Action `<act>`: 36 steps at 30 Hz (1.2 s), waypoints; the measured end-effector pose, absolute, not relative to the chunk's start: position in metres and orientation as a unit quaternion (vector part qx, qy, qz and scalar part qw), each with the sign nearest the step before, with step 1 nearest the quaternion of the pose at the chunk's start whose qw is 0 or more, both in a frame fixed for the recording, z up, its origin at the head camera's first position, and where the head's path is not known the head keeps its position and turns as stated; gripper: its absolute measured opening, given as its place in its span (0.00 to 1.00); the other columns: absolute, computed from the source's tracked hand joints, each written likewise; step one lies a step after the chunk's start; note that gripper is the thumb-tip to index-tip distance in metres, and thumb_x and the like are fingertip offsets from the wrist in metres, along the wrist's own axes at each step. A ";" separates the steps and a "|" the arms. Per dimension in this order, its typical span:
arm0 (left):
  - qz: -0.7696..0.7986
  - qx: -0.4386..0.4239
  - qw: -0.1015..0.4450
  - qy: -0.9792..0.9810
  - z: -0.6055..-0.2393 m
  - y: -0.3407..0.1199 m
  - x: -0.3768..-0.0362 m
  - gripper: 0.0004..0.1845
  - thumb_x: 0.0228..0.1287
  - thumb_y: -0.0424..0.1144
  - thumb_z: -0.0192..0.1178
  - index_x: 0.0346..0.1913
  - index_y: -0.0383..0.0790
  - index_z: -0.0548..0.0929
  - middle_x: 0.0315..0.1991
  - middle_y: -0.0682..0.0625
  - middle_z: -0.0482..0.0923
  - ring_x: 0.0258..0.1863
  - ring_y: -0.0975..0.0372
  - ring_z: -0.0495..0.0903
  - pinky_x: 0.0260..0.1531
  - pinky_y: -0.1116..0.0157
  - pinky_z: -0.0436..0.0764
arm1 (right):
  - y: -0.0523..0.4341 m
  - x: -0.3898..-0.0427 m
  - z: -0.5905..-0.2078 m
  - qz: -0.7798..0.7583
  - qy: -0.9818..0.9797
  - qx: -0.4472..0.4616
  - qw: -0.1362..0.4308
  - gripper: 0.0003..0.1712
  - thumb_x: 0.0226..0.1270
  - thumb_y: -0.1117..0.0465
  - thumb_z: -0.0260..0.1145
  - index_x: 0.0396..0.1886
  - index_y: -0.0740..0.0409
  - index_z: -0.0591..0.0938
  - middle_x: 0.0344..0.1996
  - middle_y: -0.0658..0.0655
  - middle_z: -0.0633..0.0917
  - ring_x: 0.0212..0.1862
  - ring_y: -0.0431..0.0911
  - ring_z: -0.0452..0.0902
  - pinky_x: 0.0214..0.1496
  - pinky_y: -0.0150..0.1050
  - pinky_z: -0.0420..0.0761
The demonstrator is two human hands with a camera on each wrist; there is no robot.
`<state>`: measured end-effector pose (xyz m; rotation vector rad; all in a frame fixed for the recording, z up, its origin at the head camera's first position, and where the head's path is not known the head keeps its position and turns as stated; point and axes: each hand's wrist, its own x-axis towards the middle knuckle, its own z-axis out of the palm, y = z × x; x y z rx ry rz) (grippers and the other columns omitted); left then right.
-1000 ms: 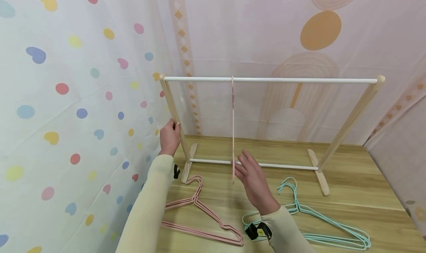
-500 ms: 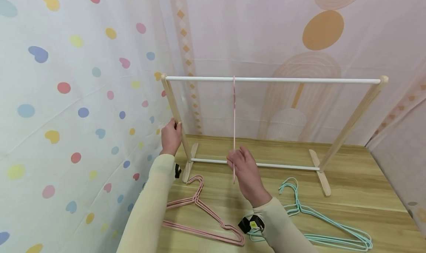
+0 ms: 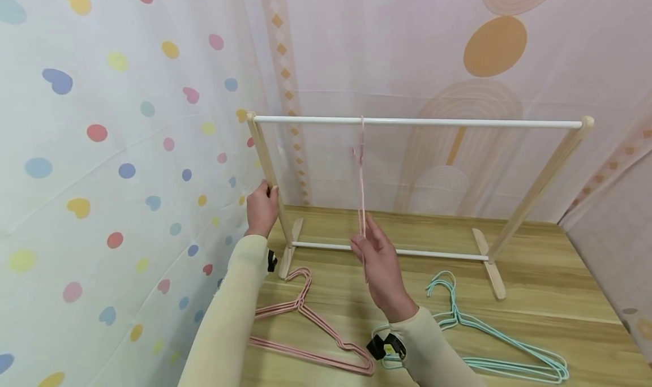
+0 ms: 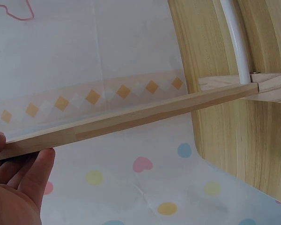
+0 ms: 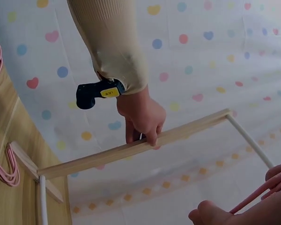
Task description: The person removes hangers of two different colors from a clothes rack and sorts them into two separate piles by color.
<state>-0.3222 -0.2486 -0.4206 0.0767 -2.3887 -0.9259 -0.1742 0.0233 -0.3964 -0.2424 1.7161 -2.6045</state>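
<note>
A pink clothes hanger (image 3: 362, 177) hangs by its hook from the white top bar (image 3: 458, 122) of a small wooden garment rack, almost edge-on to the head view. Its lower part is between the thumb and fingers of my right hand (image 3: 384, 274); the right wrist view shows the pink hanger (image 5: 253, 196) there too. My left hand (image 3: 262, 213) grips the rack's left wooden post (image 3: 261, 152) at about mid height. In the left wrist view the thumb and fingers lie on either side of the post (image 4: 131, 118).
Several pink hangers (image 3: 331, 336) lie stacked on the wooden table (image 3: 575, 296) at front left. A stack of mint-green hangers (image 3: 514, 342) lies at front right, partly behind my right forearm. A white lower bar (image 3: 438, 254) joins the rack's feet; patterned curtains stand behind and left.
My right hand has moved left onto the lower part of the hanging pink hanger. The hanger has turned slightly and shifted a little right. My left hand stays on the post.
</note>
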 end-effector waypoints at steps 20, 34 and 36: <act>-0.351 0.028 0.280 -0.893 -0.417 -0.249 -0.320 0.13 0.76 0.39 0.51 0.33 0.35 0.72 0.23 0.42 0.70 0.22 0.51 0.73 0.23 0.58 0.72 | 0.041 -0.160 -0.395 -0.868 0.489 -0.084 0.007 0.29 0.77 0.73 0.44 0.75 0.59 0.57 0.68 0.70 0.61 0.64 0.58 0.69 0.61 0.42 0.70; -0.356 0.030 0.277 -0.892 -0.417 -0.252 -0.320 0.12 0.76 0.39 0.51 0.34 0.33 0.74 0.24 0.41 0.72 0.23 0.51 0.74 0.24 0.57 0.73 | 0.056 -0.146 -0.400 -0.895 0.432 -0.108 0.020 0.29 0.77 0.74 0.42 0.75 0.59 0.59 0.67 0.71 0.65 0.65 0.63 0.65 0.61 0.44 0.69; -0.354 0.032 0.276 -0.893 -0.418 -0.253 -0.320 0.12 0.76 0.39 0.51 0.35 0.33 0.74 0.24 0.41 0.73 0.23 0.51 0.74 0.24 0.57 0.73 | 0.058 -0.143 -0.401 -0.896 0.427 -0.115 0.028 0.29 0.77 0.73 0.44 0.75 0.59 0.59 0.67 0.72 0.65 0.65 0.63 0.65 0.61 0.44 0.69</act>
